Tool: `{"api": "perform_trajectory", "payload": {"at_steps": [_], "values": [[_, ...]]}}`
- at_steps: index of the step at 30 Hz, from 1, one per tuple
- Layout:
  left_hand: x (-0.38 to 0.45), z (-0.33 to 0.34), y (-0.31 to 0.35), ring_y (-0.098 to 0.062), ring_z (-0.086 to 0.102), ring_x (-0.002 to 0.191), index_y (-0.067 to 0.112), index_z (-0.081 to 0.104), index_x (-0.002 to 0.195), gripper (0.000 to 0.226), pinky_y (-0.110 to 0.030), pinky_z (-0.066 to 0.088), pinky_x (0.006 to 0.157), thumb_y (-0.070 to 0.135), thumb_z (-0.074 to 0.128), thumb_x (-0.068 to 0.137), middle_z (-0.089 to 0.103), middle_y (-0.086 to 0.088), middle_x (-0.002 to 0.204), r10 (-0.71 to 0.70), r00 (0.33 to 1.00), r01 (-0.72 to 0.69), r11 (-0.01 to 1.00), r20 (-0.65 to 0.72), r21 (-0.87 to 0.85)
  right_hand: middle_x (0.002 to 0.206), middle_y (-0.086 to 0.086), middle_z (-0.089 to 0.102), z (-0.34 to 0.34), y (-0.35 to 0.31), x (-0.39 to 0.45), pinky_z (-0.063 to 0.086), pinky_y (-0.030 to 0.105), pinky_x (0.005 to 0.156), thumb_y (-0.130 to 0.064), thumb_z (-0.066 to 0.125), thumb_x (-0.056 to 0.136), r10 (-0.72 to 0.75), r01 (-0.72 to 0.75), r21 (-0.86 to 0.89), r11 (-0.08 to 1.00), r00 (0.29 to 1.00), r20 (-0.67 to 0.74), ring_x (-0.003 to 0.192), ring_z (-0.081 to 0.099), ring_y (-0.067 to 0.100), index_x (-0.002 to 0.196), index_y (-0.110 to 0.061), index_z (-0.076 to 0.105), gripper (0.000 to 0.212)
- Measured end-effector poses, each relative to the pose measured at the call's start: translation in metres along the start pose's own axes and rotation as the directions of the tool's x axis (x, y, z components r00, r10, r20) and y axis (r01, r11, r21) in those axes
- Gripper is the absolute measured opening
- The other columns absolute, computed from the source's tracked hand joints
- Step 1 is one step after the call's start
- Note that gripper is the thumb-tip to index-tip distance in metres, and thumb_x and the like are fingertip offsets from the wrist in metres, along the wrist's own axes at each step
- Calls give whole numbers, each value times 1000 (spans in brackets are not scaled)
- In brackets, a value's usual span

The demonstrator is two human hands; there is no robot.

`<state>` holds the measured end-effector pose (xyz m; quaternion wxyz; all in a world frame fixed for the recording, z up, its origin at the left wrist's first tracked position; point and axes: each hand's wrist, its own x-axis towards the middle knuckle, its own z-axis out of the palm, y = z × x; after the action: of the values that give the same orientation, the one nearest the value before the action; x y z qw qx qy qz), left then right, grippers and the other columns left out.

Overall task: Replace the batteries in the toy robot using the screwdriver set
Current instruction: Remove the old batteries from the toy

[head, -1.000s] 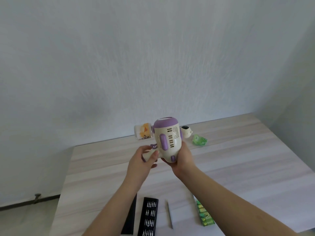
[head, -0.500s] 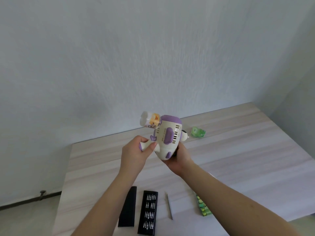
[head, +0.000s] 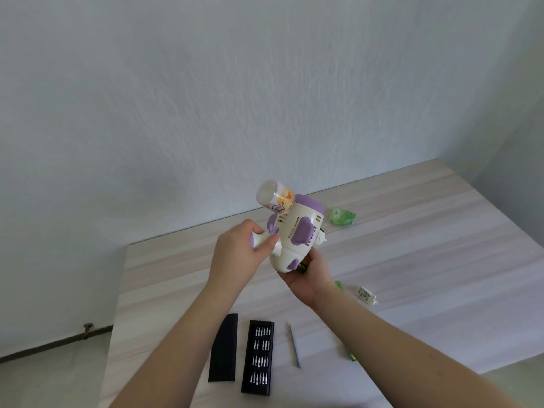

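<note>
Left hand grips the white-and-purple arm of the toy robot; right hand cups the robot's lower body from beneath, fingers curled around it. The robot is held tilted above the tabletop, its clear cylindrical head pointing up and left. On the tabletop nearer the person lie a black case lid, a bit tray and a slim screwdriver; a green wrapper lies beyond.

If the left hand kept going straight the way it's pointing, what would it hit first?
The left hand already grips the toy robot's arm and points up and right, so it would probably press first into the toy robot's body. Depth is hard to judge in this single view.
</note>
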<state>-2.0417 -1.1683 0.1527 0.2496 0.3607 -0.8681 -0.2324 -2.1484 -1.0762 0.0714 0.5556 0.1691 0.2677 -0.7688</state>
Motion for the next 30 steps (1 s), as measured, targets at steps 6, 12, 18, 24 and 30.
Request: {"api": "perform_trajectory", "payload": {"at_steps": [6, 12, 18, 24, 30], "values": [[3, 1, -8, -10, 58, 46, 18, 63, 83, 27, -26, 51, 50, 44, 72, 81, 63, 2, 61, -165, 985, 169, 978, 44, -119, 117, 18, 68, -9, -3, 4, 54, 49, 90, -24, 51, 98, 7, -6, 22, 1000, 999, -42, 109, 64, 37, 121, -4, 63, 33], [4, 4, -14, -10, 58, 42, 20, 61, 83, 24, -18, 46, 47, 43, 68, 86, 65, 0, 58, -266, 961, 276, 945, 77, -178, 99, 18, 71, -12, -4, 5, 59, 41, 74, -27, 49, 99, 27, -21, 50, 999, 993, -115, 89, 69, 32, 114, -4, 62, 31], [5, 14, -22, -13, 59, 43, 19, 63, 84, 26, -31, 52, 53, 44, 67, 86, 66, -2, 57, -363, 926, 379, 879, 109, -291, 97, 16, 70, -8, 2, 10, 60, 36, 64, -25, 52, 98, 10, 9, 86, 996, 976, -219, 82, 70, 28, 118, -2, 59, 31], [3, 22, -28, -15, 55, 42, 13, 64, 82, 28, -26, 45, 49, 40, 69, 86, 63, -11, 60, -455, 876, 477, 766, 160, -432, 90, 11, 70, -5, 0, 15, 60, 34, 63, -23, 61, 94, -31, 43, 30, 999, 947, -320, 73, 69, 22, 107, -5, 61, 23], [0, 30, -41, -16, 50, 49, 3, 65, 89, 30, -25, 40, 48, 33, 67, 89, 62, -11, 60, -540, 766, 627, 504, 350, -594, 66, 4, 59, -15, -13, 22, 43, 19, 37, -32, 59, 94, -21, 6, -49, 999, 951, -309, 46, 55, 12, 89, -7, 61, 26]]}}
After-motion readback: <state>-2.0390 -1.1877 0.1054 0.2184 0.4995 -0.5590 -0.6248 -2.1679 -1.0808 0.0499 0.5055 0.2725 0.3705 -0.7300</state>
